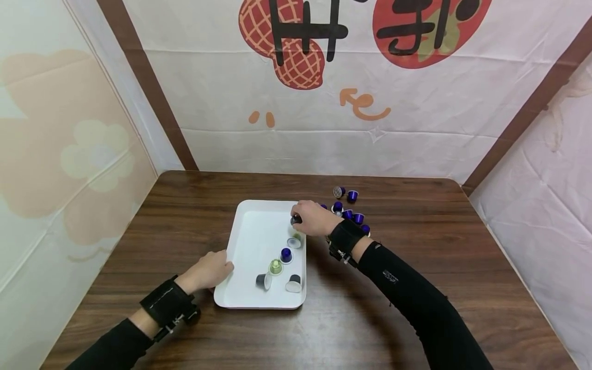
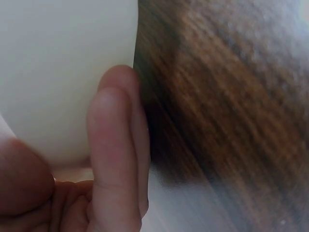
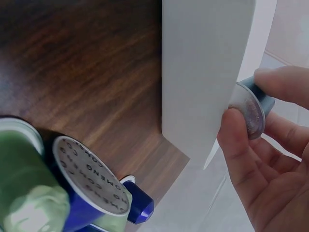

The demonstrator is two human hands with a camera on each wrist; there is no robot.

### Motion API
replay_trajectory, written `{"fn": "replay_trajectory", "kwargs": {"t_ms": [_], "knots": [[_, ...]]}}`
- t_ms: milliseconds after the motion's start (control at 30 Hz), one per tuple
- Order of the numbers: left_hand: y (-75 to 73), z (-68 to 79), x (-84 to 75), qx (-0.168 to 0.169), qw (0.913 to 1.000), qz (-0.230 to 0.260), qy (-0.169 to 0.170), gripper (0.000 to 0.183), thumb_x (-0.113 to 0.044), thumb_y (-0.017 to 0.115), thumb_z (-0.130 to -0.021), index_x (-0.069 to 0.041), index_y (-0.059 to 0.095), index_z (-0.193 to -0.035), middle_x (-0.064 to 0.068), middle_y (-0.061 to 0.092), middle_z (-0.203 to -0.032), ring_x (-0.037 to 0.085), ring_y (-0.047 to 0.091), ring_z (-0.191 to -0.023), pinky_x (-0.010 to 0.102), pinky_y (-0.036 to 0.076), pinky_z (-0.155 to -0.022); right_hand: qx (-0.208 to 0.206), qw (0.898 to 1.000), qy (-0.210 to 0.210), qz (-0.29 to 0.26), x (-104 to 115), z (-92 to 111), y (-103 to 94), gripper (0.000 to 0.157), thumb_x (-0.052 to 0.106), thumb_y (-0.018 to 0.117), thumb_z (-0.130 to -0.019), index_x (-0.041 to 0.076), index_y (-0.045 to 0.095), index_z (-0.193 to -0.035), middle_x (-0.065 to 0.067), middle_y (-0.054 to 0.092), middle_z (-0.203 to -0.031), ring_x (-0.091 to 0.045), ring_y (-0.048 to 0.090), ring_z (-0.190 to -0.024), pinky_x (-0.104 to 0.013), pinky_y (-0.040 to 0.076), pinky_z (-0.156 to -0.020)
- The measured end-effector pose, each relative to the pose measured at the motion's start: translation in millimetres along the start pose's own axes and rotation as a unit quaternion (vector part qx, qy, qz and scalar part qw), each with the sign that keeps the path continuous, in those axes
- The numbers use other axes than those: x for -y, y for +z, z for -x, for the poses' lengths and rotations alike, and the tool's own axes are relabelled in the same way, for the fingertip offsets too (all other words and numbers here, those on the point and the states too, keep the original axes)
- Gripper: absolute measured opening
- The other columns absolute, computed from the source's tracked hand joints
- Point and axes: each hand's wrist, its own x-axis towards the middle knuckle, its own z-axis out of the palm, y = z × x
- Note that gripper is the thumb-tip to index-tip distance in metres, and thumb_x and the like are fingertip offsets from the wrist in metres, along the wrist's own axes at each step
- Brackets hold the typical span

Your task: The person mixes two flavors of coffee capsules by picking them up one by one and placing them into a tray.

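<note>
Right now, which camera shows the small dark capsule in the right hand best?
The right wrist view: the small dark capsule fills the frame, foil lid visible, pinched by the right hand. The head view shows only a speck; the left wrist view shows none.

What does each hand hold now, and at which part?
The right hand pinches a dark capsule by its sides, over the white tray. The left hand touches the tray's left rim; a true grip cannot be told.

Dark wooden table [image 1: 416, 288]; pale printed cloth walls [image 1: 324, 139], apparently fabric; even light.
</note>
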Motion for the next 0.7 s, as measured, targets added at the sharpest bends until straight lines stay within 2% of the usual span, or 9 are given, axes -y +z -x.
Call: {"fn": "replay_trajectory", "kwargs": {"t_ms": [200,367,533,700], "knots": [[2.2,-1.8,-1.1,-0.001,1.0,0.002,0.002,0.036,-0.01,0.041,-0.095,0.013,0.046,-0.122,0.01,0.058,-0.073,0.017,0.059,-0.055,0.031,0.048,-0.045,0.002,1.0,0.011,0.007,-4.1,-6.5,0.2,0.027,0.02,0.064,-0.089,0.007,0.064,-0.113,-0.005,0.057,-0.104,-0.014,0.054,-0.086,-0.026,0.048,-0.078],[2.6,-0.6,-1.4,-0.003,1.0,-0.003,0.003,0.035,-0.01,0.041,-0.095,0.012,0.047,-0.121,0.01,0.057,-0.072,0.017,0.058,-0.053,0.031,0.047,-0.044,0.007,1.0,0.019,-0.004,-3.0,-5.9,2.1,0.031,0.018,0.065,-0.089,0.006,0.063,-0.118,-0.007,0.058,-0.11,-0.014,0.056,-0.086,-0.027,0.048,-0.077],[1.5,1.9,-0.5,-0.004,1.0,-0.006,-0.001,0.034,-0.01,0.041,-0.094,0.012,0.047,-0.119,0.01,0.056,-0.071,0.017,0.058,-0.052,0.031,0.047,-0.043,-0.01,1.0,0.001,-0.026,-5.0,3.1,-4.8,0.031,0.015,0.063,-0.089,0.003,0.062,-0.117,-0.009,0.059,-0.109,-0.014,0.059,-0.085,-0.026,0.049,-0.073],[0.1,1.5,1.1,-0.005,1.0,-0.005,0.001,0.035,-0.011,0.041,-0.095,0.012,0.046,-0.12,0.01,0.057,-0.072,0.017,0.058,-0.053,0.031,0.047,-0.044,-0.049,0.999,-0.021,-0.013,-22.0,20.0,-20.3,0.022,0.01,0.063,-0.089,0.001,0.065,-0.109,-0.01,0.059,-0.101,-0.015,0.056,-0.082,-0.028,0.048,-0.071]]}}
